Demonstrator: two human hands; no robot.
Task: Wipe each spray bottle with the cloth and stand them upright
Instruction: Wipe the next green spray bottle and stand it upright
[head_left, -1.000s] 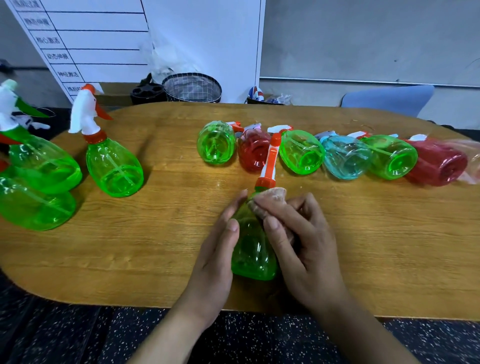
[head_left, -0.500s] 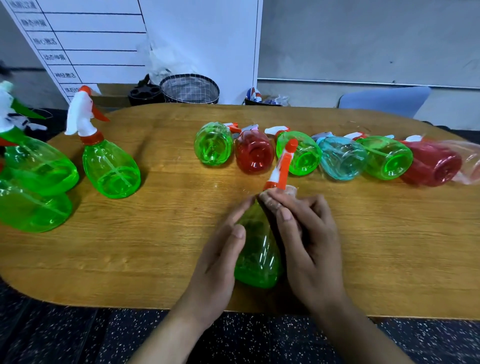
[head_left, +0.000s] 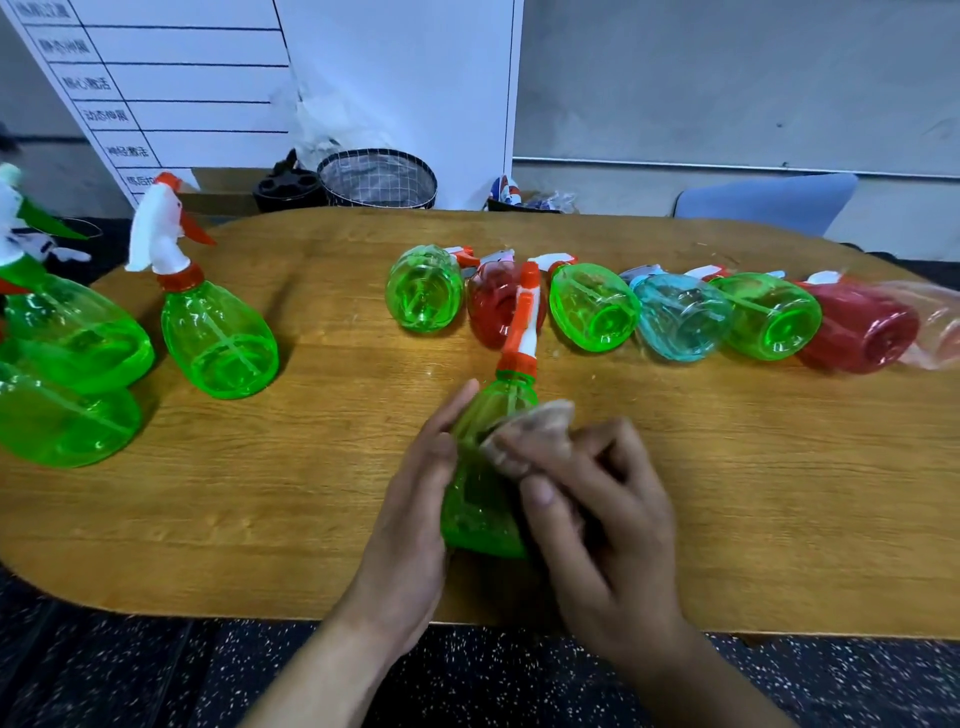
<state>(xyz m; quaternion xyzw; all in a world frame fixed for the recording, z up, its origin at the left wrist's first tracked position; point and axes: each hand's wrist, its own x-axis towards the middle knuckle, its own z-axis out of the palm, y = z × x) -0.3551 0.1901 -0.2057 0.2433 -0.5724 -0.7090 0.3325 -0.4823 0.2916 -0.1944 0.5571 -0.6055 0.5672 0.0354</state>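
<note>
A green spray bottle (head_left: 485, 483) with an orange and white nozzle lies near the table's front edge, nozzle pointing away from me. My left hand (head_left: 415, 519) holds its left side with the fingers curved along the body. My right hand (head_left: 597, 509) grips a beige cloth (head_left: 535, 431) and presses it on the bottle's upper right side. Three green bottles stand upright at the left, the nearest to the middle being an upright green bottle (head_left: 218, 332). A row of lying bottles (head_left: 680, 317), green, red, blue and pink, crosses the table behind.
The wooden table (head_left: 311, 493) has a rounded front edge just below my wrists. Behind it stand a mesh bin (head_left: 376, 179), a black holder (head_left: 285, 189), a white board (head_left: 171, 88) and a blue chair (head_left: 769, 200).
The bottle has turned so its nozzle swings back from the right toward straight away. My right hand has slid the cloth down and to the right on the bottle's shoulder.
</note>
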